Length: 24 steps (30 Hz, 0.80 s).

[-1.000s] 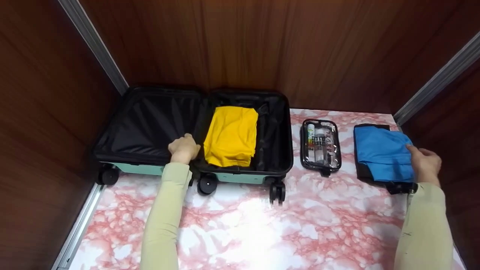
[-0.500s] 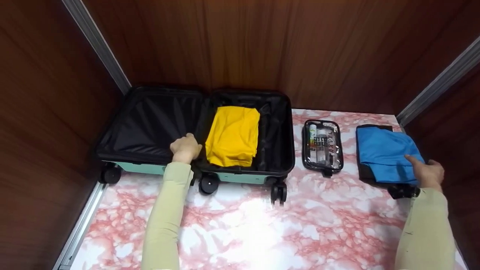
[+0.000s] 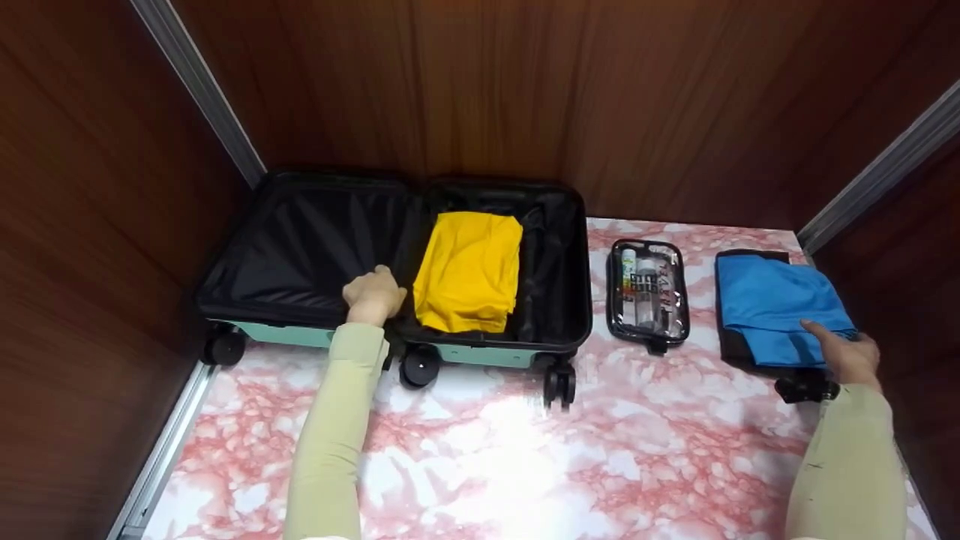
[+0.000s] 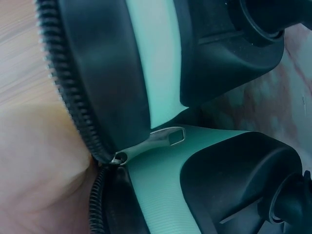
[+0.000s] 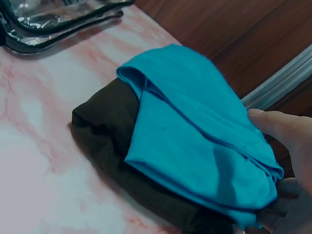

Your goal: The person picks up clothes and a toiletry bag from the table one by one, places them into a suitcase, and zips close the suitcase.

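Note:
Across the inner edge of the open suitcase's left half (image 3: 300, 255) lies my left hand (image 3: 374, 295), fingers bent over, fingertips hidden. In the left wrist view its blurred skin (image 4: 39, 161) is beside the black zipper teeth (image 4: 73, 107) and a metal zipper pull (image 4: 168, 139). A folded yellow cloth (image 3: 469, 270) lies in the right half. My right hand (image 3: 851, 356) holds the right edge of a folded blue cloth (image 3: 780, 300), which lies on a dark cloth (image 3: 735, 345). In the right wrist view the thumb (image 5: 273, 122) is at the blue cloth's (image 5: 190, 141) edge, other fingers low beside its corner.
A clear pouch (image 3: 647, 292) with small bottles lies between the suitcase and the blue cloth. A small black object (image 3: 804, 387) is near my right wrist. Brown panels (image 3: 510, 90) stand behind and at both sides of the pink-and-white surface (image 3: 465, 465).
My right thumb has moved down and left over the blue cloth, whose right side reaches further out. My left hand keeps its place on the suitcase. The head view has shifted slightly.

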{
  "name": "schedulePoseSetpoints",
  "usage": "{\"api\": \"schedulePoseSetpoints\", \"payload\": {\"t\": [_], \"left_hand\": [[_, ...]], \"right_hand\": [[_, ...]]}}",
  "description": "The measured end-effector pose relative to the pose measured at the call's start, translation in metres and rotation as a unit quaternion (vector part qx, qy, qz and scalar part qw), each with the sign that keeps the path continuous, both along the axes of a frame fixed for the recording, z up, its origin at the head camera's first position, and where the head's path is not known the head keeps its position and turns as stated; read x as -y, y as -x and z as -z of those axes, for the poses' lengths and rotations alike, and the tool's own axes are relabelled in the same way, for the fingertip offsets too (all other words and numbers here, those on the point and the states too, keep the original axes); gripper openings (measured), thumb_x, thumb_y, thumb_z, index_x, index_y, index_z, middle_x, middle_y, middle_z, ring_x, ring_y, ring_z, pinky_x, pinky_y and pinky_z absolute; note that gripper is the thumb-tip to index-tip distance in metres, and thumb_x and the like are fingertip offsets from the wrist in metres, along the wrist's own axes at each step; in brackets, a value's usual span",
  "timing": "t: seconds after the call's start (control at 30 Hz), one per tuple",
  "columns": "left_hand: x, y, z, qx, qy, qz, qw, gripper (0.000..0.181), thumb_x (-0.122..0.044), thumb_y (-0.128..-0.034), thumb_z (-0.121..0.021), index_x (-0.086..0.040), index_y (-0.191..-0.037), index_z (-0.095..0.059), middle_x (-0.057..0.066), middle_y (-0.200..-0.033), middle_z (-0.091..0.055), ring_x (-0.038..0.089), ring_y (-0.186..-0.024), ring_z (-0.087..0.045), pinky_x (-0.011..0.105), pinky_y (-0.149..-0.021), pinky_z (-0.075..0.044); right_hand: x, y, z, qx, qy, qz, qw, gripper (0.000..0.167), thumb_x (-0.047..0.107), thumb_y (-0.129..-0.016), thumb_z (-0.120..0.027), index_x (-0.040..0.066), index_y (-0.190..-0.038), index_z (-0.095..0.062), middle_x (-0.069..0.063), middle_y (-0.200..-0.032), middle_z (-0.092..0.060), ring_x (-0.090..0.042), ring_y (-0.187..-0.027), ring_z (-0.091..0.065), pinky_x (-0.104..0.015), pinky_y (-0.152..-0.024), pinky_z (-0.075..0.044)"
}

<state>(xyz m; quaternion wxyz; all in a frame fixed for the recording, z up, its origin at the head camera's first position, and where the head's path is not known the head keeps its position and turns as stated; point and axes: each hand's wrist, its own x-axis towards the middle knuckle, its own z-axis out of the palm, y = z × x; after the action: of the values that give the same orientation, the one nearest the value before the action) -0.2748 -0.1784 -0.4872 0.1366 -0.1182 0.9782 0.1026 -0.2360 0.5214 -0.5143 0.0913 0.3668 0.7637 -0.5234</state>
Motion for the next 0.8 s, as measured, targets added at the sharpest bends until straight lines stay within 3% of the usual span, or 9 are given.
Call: {"api": "schedulePoseSetpoints", "payload": {"t": [0.4, 0.53, 0.63, 0.8], "left_hand": [[0.002, 0.001, 0.000, 0.003, 0.004, -0.004, 1.0000, 0.057, -0.040, -0.1043, -0.053, 0.003, -0.141, -0.048, 0.027, -0.131, -0.060, 0.043, -0.113, -0.061, 0.053, -0.085, -0.050], [0.002, 0.002, 0.001, 0.003, 0.002, -0.002, 1.0000, 0.057, -0.040, -0.1043, -0.052, 0.003, -0.142, -0.047, 0.027, -0.131, -0.061, 0.043, -0.112, -0.061, 0.053, -0.085, -0.050], [0.002, 0.001, 0.002, 0.002, 0.000, 0.001, 1.0000, 0.058, -0.039, -0.1044, -0.052, 0.003, -0.144, -0.046, 0.027, -0.131, -0.061, 0.043, -0.111, -0.062, 0.053, -0.084, -0.050], [0.001, 0.001, 0.002, 0.000, -0.002, 0.000, 1.0000, 0.059, -0.039, -0.1039, -0.053, 0.003, -0.144, -0.046, 0.027, -0.131, -0.061, 0.043, -0.111, -0.061, 0.053, -0.084, -0.050]], "right_hand": [[0.006, 0.008, 0.000, -0.028, 0.039, 0.081, 0.9956, 0.127, 0.056, -0.083, -0.079, 0.016, -0.163, 0.010, -0.007, -0.168, 0.016, -0.024, -0.153, 0.005, -0.039, -0.120, -0.012], [0.012, 0.012, -0.006, -0.037, 0.051, 0.083, 0.9946, 0.124, 0.057, -0.084, -0.077, 0.019, -0.164, 0.010, -0.006, -0.169, 0.014, -0.025, -0.153, 0.003, -0.044, -0.119, -0.014], [0.014, 0.013, -0.008, -0.034, 0.053, 0.069, 0.9956, 0.118, 0.058, -0.088, -0.072, 0.015, -0.164, 0.008, -0.010, -0.169, 0.011, -0.028, -0.153, 0.001, -0.048, -0.119, -0.015], [0.018, 0.016, -0.004, 0.000, 0.007, 0.024, 0.9997, 0.116, 0.060, -0.092, -0.062, -0.006, -0.158, 0.008, -0.024, -0.166, 0.008, -0.036, -0.151, -0.005, -0.048, -0.118, -0.019]]}}
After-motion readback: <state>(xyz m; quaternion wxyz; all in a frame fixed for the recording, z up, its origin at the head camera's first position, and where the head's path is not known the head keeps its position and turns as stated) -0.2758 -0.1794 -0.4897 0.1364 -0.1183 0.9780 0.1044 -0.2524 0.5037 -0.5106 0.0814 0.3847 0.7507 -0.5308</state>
